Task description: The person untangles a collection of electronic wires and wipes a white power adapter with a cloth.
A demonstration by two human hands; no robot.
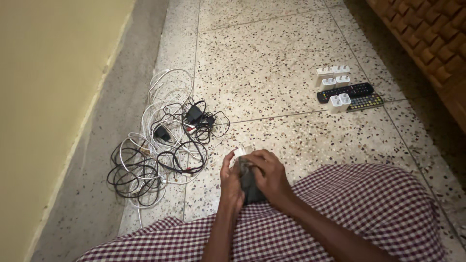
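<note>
Checked cloth, red and white, covers the person's lap at the bottom of the view, and both forearms reach forward over it. Left hand cups a small white charger plug from the side, fingers curled about it. Right hand presses a dark rag against the plug, thumb and fingers pinched together on the fabric; the plug sits between the two hands, just above the lap and over the speckled floor.

To the left, near the yellow wall, lies a tangle of white and black cables with small black adapters among them, heaped and unsorted. To the upper right, well apart from the hands, six white plugs stand grouped in pairs beside two black remote controls, with a carved wooden cabinet just beyond.

By the look of it, the grouped plugs are the finished share, one plug is in hand with the rag, and the cable heap appears untouched, so most of the wiping seems left to do.
</note>
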